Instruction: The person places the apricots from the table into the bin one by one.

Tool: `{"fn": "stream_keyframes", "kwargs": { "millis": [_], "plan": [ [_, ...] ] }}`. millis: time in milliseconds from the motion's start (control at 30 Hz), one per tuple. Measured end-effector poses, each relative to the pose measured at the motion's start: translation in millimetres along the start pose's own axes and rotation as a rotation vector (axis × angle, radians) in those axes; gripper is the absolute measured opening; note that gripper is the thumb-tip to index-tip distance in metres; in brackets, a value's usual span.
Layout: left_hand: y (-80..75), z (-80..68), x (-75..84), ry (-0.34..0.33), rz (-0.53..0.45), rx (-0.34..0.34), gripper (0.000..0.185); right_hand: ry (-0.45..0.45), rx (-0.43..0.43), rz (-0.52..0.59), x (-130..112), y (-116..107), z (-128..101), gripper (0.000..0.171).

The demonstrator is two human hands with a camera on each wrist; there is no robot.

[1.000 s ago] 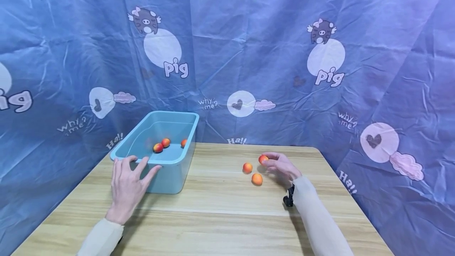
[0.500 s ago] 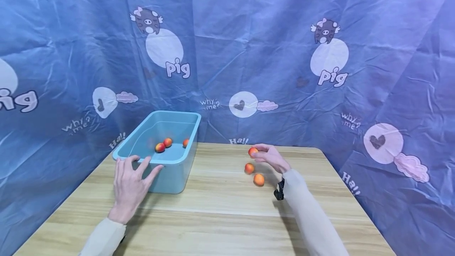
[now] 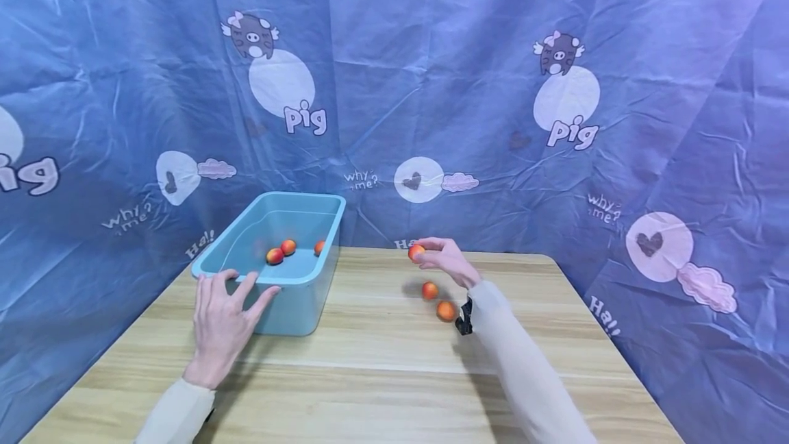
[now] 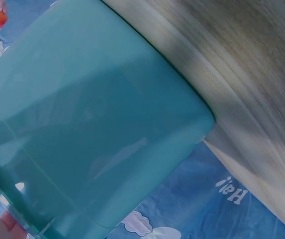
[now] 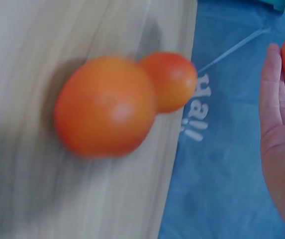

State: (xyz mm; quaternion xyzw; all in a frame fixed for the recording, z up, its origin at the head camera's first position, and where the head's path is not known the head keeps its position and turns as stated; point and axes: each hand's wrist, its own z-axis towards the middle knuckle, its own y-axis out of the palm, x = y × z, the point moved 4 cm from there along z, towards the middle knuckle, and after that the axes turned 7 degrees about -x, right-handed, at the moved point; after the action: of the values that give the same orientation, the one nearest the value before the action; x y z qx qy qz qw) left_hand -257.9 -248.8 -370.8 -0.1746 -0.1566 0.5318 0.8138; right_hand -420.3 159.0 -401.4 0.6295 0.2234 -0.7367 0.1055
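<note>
In the head view my left hand (image 3: 223, 324) holds the near rim of a light-blue plastic bin (image 3: 286, 310), fingertips bent at the lip. The bin's wall (image 4: 97, 114) fills much of the left wrist view. Inside lie a red fruit (image 3: 274, 256), another (image 3: 288, 247) and an orange one (image 3: 318, 247) partly hidden by the side wall. Above the table, my right hand (image 3: 448, 260) pinches a small red-orange fruit (image 3: 416, 253) between thumb and fingers. Two similar fruits, one farther back (image 3: 429, 290) and one nearer (image 3: 446, 311), rest on the wood below it.
The light wooden table (image 3: 370, 389) carries the bin at its left rear. A blue printed curtain (image 3: 425, 88) hangs closely along the back and both sides. The bin's right wall (image 3: 329, 259) stands between the loose fruits and its inside.
My right hand has risen and moved left with the fruit, from beside the two loose fruits to above and behind them. The left hand and bin have stayed in place.
</note>
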Motion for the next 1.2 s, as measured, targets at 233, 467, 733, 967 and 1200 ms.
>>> {"fn": "stream_keyframes", "kwargs": {
  "millis": [233,467,733,967,1200],
  "plan": [
    [2.4,3.5,0.7,0.005,-0.009,0.005,0.068,-0.035,-0.027,-0.031,-14,14,13,0.041],
    [1.5,3.3,-0.2,0.001,-0.006,-0.01,0.067,-0.008,-0.061,-0.041,-25,34,24,0.041],
    [0.1,2.2,-0.9,0.004,-0.023,-0.009,0.067,-0.035,-0.072,-0.027,-37,49,32,0.04],
    [1.9,3.3,-0.9,0.006,-0.009,-0.049,0.067,-0.067,-0.066,-0.015,-44,63,43,0.041],
    [1.4,1.1,-1.5,0.006,-0.028,-0.021,0.068,-0.126,-0.097,-0.002,-59,89,60,0.044]
  ]
}}
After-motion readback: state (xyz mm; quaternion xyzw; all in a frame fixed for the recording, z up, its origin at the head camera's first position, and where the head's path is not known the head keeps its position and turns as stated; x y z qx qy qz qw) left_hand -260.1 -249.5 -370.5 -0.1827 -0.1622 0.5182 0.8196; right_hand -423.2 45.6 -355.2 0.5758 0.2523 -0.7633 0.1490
